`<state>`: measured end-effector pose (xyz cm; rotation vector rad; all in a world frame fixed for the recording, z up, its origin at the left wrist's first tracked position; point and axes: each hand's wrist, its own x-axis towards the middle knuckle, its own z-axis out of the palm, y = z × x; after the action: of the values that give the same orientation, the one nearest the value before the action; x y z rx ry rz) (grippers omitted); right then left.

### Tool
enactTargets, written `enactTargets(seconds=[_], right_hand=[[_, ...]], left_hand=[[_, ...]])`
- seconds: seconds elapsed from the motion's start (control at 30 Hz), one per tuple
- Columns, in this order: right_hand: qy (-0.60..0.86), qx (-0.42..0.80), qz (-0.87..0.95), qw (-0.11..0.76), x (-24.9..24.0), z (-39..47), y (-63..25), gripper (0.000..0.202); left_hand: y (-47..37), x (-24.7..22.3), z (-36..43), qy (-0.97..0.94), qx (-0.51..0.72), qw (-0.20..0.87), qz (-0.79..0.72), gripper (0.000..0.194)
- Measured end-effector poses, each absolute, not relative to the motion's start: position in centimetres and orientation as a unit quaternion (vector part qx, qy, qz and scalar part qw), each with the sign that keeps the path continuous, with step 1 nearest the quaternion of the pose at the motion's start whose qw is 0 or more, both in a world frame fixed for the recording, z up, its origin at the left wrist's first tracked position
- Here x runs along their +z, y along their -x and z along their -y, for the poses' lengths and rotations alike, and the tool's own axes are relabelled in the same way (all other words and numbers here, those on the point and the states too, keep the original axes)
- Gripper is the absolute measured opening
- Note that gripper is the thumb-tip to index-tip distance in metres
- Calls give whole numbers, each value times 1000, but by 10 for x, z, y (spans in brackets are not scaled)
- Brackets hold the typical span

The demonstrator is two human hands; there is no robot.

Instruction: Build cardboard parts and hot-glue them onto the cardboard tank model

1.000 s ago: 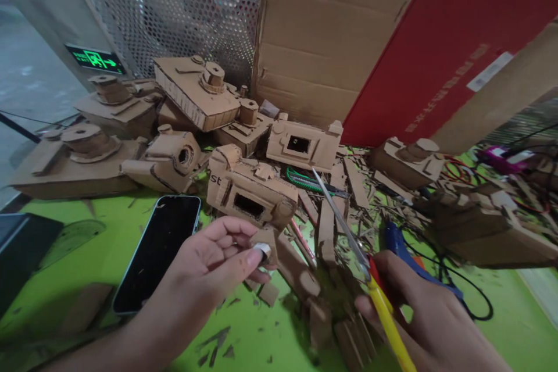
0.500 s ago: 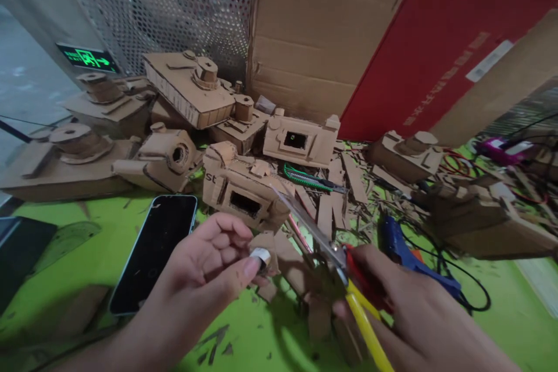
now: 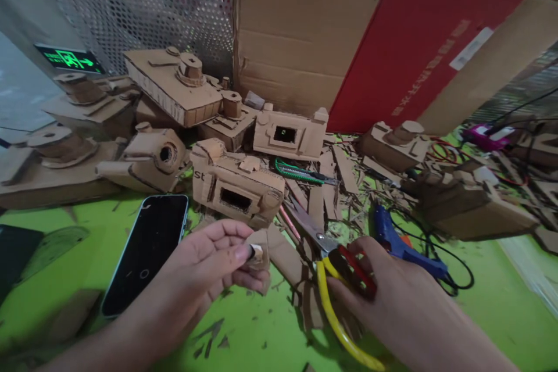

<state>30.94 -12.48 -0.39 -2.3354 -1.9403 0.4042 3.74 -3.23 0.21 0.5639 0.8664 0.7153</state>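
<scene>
My left hand (image 3: 209,261) pinches a small cardboard piece (image 3: 257,253) between thumb and fingertips, above the green mat (image 3: 65,279). My right hand (image 3: 392,302) grips the scissors (image 3: 325,250) through the handles — blades nearly closed, pointing at the scraps. No cut made on the piece yet; trimming remains, I judge.

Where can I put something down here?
Bare green mat lies near you, between the left hand and right hand, and right of the blue glue gun. Behind, cardboard scraps and models crowd everything.
</scene>
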Motion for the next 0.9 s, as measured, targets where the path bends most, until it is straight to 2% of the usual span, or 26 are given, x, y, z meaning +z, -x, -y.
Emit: enactTargets(seconds=[0.13, 0.23, 0.3, 0.43, 0.53, 0.63, 0.8, 0.9], right_hand=[[701, 83, 706, 59, 3, 123, -310, 29], [634, 68, 757, 145, 21, 116, -303, 31], [554, 138, 793, 213, 33, 107, -293, 20], [454, 250, 810, 274, 35, 89, -274, 35], [410, 286, 806, 316, 20, 80, -267, 25], [414, 323, 775, 351, 8, 76, -269, 20], [461, 389, 699, 384, 6, 74, -275, 21], [453, 413, 680, 402, 5, 72, -276, 19]], left_hand=[[-40, 2, 31, -283, 325, 797, -423, 33], [-40, 0, 32, -299, 302, 794, -434, 39], [-40, -2, 33, -314, 290, 790, -440, 42], [-37, -3, 38, -354, 265, 790, -424, 36], [-37, 1, 42, -382, 250, 796, -398, 24], [-38, 5, 47, -401, 262, 787, -388, 18], [-39, 1, 56, -418, 301, 744, -425, 31], [-38, -4, 58, -453, 303, 708, -449, 29]])
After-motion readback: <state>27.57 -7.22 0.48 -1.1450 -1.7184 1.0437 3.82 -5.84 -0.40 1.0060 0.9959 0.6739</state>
